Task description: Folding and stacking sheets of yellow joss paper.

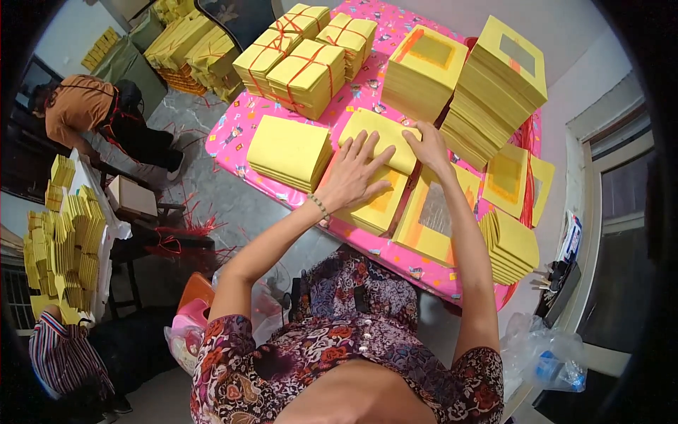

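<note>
My left hand (pixel 354 173) lies with its fingers spread over a folded stack of yellow paper (pixel 385 139), its thumb above a lower yellow stack (pixel 374 212). At the stack's upper right edge, my right hand (pixel 427 150) has its thumb and fingers closed on the paper; part of the fingers is hidden. Left of my hands sits a folded yellow paper bundle (pixel 288 150). Beneath my right forearm is a stack with a silver square (pixel 433 212) and orange patches on its top sheet.
Red-tied yellow bundles (pixel 307 71) fill the far left of the pink patterned table (pixel 229 134). Tall paper stacks (pixel 420 81) rise at the far right, near red strings (pixel 527 191). Two other people work at the left, one bending (pixel 85 106) and one in stripes (pixel 67 353).
</note>
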Motion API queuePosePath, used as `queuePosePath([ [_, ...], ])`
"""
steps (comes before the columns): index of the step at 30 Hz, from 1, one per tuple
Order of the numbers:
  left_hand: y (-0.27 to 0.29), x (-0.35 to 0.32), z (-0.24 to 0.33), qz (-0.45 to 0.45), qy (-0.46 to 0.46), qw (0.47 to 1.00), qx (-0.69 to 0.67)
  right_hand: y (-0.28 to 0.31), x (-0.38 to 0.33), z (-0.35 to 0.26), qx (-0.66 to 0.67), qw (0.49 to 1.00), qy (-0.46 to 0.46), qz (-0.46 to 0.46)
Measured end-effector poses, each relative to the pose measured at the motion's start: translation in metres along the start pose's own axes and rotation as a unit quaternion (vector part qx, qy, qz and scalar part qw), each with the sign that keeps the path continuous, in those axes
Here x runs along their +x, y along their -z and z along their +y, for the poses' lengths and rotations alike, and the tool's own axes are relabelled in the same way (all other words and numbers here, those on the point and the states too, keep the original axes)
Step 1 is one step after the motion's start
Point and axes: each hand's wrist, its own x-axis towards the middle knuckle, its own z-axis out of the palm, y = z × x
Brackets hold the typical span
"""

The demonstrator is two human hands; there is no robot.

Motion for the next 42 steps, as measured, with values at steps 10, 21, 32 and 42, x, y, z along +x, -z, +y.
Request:
queuePosePath([
  [10,-0.005,0.007,-0.001,-0.001,0.01,1.0,-0.022,-0.028,0.035,-0.007,0.002,0.998,0.06,-0.036],
  [21,-0.008,0.009,-0.005,-0.012,0.01,1.0,-0.023,-0.036,0.037,-0.013,0.023,0.997,0.045,-0.065],
  [32,-0.002,0.009,-0.003,-0.037,0.028,0.997,-0.064,-0.043,0.035,-0.01,0.023,0.997,0.055,-0.057],
  [42,0.003,0.002,-0.005,-0.032,0.018,0.997,-0.065,-0.031,0.028,-0.015,0.008,0.996,0.044,-0.074],
])
